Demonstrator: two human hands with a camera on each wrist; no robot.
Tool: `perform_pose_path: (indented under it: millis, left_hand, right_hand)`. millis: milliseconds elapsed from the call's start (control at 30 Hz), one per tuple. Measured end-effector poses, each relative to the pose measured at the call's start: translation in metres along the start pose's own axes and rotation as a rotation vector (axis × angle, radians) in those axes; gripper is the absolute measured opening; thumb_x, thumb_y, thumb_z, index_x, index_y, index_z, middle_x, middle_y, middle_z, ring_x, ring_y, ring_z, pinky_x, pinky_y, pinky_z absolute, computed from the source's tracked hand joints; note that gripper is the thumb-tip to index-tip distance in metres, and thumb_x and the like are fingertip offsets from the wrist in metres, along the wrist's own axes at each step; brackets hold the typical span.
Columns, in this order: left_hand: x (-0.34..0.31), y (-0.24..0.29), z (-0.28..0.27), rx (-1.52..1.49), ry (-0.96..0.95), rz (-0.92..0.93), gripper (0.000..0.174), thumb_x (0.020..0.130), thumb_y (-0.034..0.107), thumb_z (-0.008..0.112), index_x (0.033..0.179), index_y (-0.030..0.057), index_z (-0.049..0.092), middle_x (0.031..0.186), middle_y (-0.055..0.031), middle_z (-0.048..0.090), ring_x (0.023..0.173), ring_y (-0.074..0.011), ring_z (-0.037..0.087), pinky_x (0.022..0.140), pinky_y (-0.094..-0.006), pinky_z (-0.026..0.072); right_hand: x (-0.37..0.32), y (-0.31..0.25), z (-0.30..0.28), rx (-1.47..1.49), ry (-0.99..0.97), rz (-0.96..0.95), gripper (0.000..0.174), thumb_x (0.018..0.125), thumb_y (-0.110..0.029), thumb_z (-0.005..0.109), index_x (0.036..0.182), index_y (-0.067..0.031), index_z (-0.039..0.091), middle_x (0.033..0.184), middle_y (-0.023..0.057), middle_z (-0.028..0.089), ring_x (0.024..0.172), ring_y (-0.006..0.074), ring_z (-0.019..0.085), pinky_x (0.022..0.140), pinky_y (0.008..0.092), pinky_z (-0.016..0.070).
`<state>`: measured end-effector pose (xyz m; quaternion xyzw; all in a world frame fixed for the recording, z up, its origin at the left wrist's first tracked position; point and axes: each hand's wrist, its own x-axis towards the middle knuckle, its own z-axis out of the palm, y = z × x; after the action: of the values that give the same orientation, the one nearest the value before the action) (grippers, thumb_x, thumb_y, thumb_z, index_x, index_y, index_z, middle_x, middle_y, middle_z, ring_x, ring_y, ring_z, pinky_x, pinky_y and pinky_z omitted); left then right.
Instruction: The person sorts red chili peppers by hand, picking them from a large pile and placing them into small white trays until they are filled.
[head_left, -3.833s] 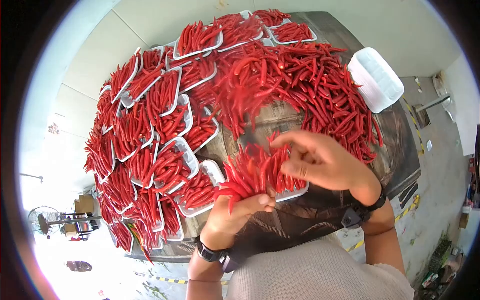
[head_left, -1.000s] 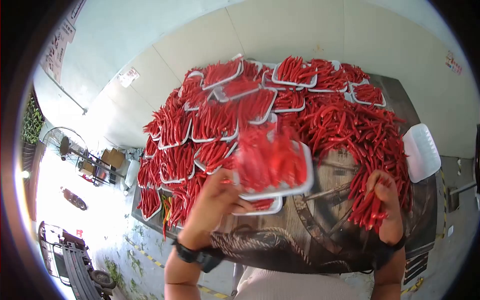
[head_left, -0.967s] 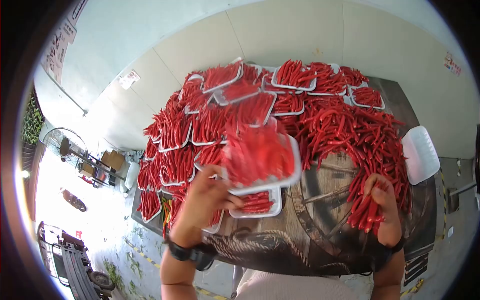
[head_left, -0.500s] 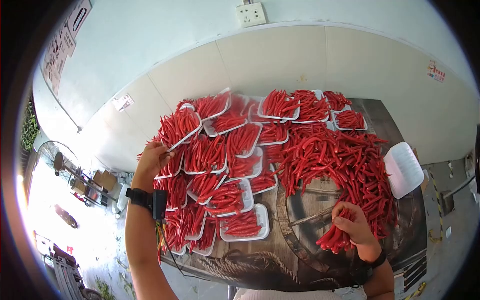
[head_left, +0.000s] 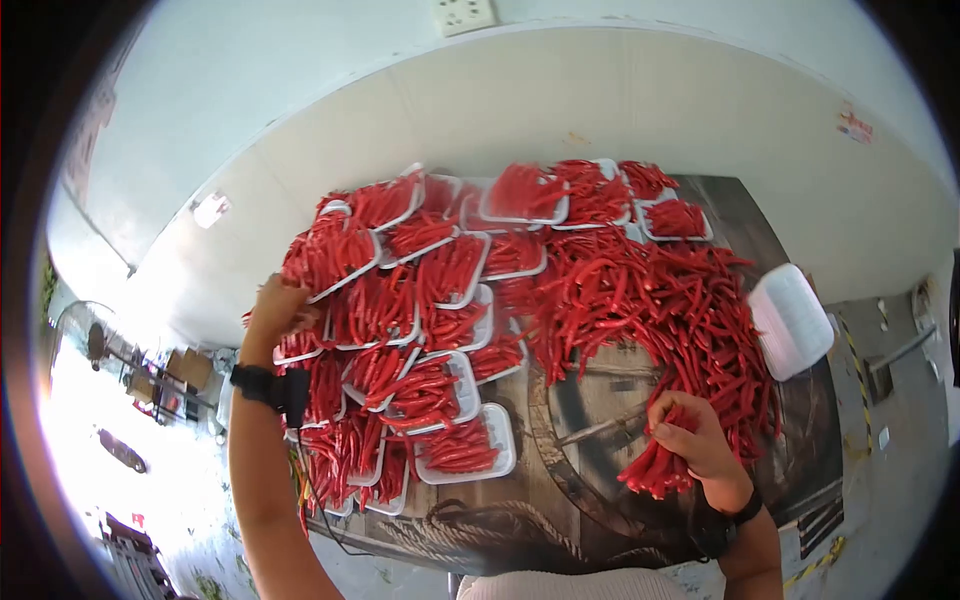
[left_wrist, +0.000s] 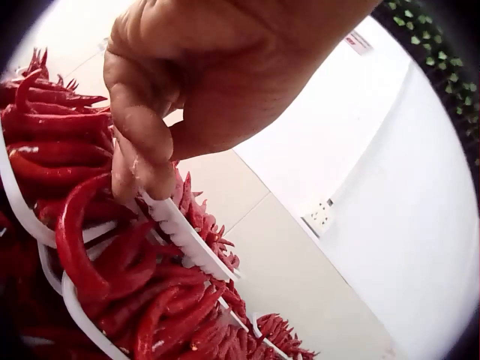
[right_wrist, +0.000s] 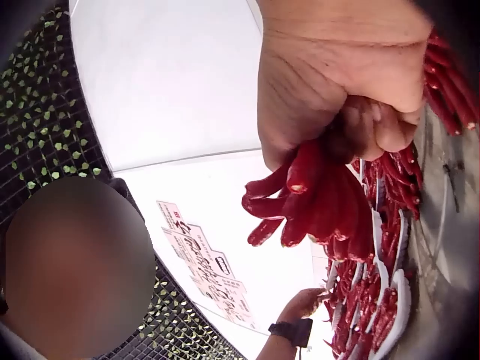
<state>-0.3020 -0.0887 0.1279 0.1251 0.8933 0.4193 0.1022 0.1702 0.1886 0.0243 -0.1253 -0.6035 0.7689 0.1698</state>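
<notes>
At the left of the table, my left hand [head_left: 282,305] is at the near corner of a white tray of red chili peppers [head_left: 335,262]. In the left wrist view, the curled fingers [left_wrist: 142,135] pinch the end of a white tray rim [left_wrist: 187,236], with peppers lying on both sides. My right hand [head_left: 695,440] grips a bunch of red chili peppers [head_left: 655,468] by the middle, low over the table front. The right wrist view shows the blunt stem ends of this bunch [right_wrist: 322,206] sticking out below the fist.
Many filled trays [head_left: 465,445] overlap in layers on the left half of the table. A loose heap of chili peppers [head_left: 650,300] covers the right half. A stack of white trays [head_left: 790,322] stands at the right edge. The wall [head_left: 520,120] rises behind.
My left hand has carried a filled tray from the middle to the upper left of the pile and lowered it there. My right hand keeps its bunch of chili peppers.
</notes>
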Motion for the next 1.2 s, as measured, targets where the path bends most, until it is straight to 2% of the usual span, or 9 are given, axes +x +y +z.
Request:
perform_pose_path:
  millis: [100, 200, 367, 567, 667, 767, 933, 967, 1200]
  left_hand:
    - [0.081, -0.078, -0.035, 0.345, 0.156, 0.429, 0.023, 0.087, 0.010, 0.054, 0.105, -0.0027, 0.049, 0.073, -0.0149, 0.060, 0.055, -0.0240, 0.064, 0.043, -0.0348, 0.0508]
    - [-0.003, 0.016, -0.004, 0.263, 0.179, 0.232, 0.015, 0.089, 0.011, 0.052, 0.102, 0.0030, 0.053, 0.060, -0.0103, 0.058, 0.043, -0.0171, 0.055, 0.037, -0.0279, 0.0415]
    - [-0.107, 0.142, 0.088, -0.054, -0.442, 0.442, 0.014, 0.094, 0.017, 0.052, 0.104, 0.0082, 0.056, 0.062, 0.0024, 0.050, 0.045, -0.0036, 0.042, 0.040, -0.0195, 0.0267]
    - [-0.151, 0.240, 0.266, 0.069, -1.004, 0.736, 0.018, 0.093, 0.026, 0.061, 0.089, 0.0084, 0.061, 0.068, 0.0043, 0.055, 0.056, -0.0037, 0.048, 0.047, -0.0193, 0.0367]
    - [-0.160, 0.277, 0.357, 0.287, -0.744, 1.271, 0.030, 0.088, 0.033, 0.065, 0.082, 0.0041, 0.062, 0.070, -0.0053, 0.061, 0.064, -0.0139, 0.058, 0.054, -0.0299, 0.0459]
    - [-0.163, 0.297, 0.428, 0.298, -0.650, 1.433, 0.035, 0.085, 0.037, 0.066, 0.080, 0.0017, 0.063, 0.075, -0.0126, 0.064, 0.069, -0.0258, 0.062, 0.064, -0.0379, 0.0490]
    - [-0.185, 0.305, 0.453, 0.610, -0.597, 1.553, 0.034, 0.084, 0.035, 0.061, 0.080, 0.0014, 0.065, 0.084, -0.0166, 0.066, 0.081, -0.0359, 0.062, 0.073, -0.0461, 0.0484]
    - [-0.186, 0.305, 0.456, 0.660, -0.542, 1.584, 0.034, 0.085, 0.034, 0.060, 0.081, 0.0011, 0.065, 0.085, -0.0174, 0.066, 0.083, -0.0370, 0.061, 0.075, -0.0472, 0.0478]
    - [-0.187, 0.321, 0.456, 0.872, -0.627, 1.597, 0.033, 0.085, 0.033, 0.057, 0.086, 0.0009, 0.065, 0.091, -0.0196, 0.065, 0.089, -0.0382, 0.061, 0.079, -0.0487, 0.0470]
  right_hand:
    - [-0.002, 0.000, 0.005, -0.005, -0.022, -0.029, 0.010, 0.085, -0.013, 0.067, 0.086, -0.0054, 0.060, 0.078, -0.0046, 0.056, 0.074, 0.0026, 0.049, 0.067, 0.0208, 0.0405]
    - [-0.001, 0.001, 0.010, -0.019, -0.085, -0.040, 0.014, 0.087, -0.015, 0.068, 0.087, -0.0050, 0.058, 0.076, -0.0051, 0.054, 0.073, 0.0019, 0.048, 0.063, 0.0213, 0.0394]
    - [-0.010, -0.013, 0.007, -0.092, -0.165, -0.135, 0.016, 0.088, -0.017, 0.067, 0.087, -0.0045, 0.057, 0.075, -0.0053, 0.052, 0.070, 0.0027, 0.047, 0.062, 0.0218, 0.0397]
    - [-0.013, -0.031, -0.010, -0.238, -0.170, -0.190, 0.022, 0.086, -0.022, 0.069, 0.082, -0.0040, 0.058, 0.071, -0.0018, 0.055, 0.067, 0.0042, 0.049, 0.060, 0.0241, 0.0416]
    - [-0.010, -0.021, -0.008, -0.343, -0.301, 0.001, 0.027, 0.084, -0.027, 0.070, 0.082, -0.0018, 0.060, 0.065, 0.0062, 0.059, 0.058, 0.0118, 0.053, 0.056, 0.0310, 0.0432]
    - [-0.006, -0.003, -0.005, -0.438, -0.333, -0.116, 0.031, 0.082, -0.030, 0.070, 0.084, -0.0008, 0.061, 0.069, 0.0113, 0.061, 0.061, 0.0197, 0.058, 0.059, 0.0354, 0.0451]
    - [-0.006, 0.000, -0.010, -0.527, -0.332, -0.181, 0.037, 0.083, -0.036, 0.068, 0.088, -0.0011, 0.059, 0.067, 0.0102, 0.059, 0.060, 0.0242, 0.057, 0.057, 0.0373, 0.0434]
    - [-0.006, -0.008, -0.010, -0.470, -0.326, -0.077, 0.037, 0.078, -0.033, 0.071, 0.086, 0.0015, 0.061, 0.075, 0.0189, 0.062, 0.069, 0.0338, 0.061, 0.064, 0.0418, 0.0462]
    - [-0.007, -0.006, -0.012, -0.486, -0.278, -0.176, 0.040, 0.078, -0.034, 0.071, 0.088, 0.0032, 0.060, 0.078, 0.0207, 0.062, 0.072, 0.0356, 0.061, 0.066, 0.0424, 0.0462]
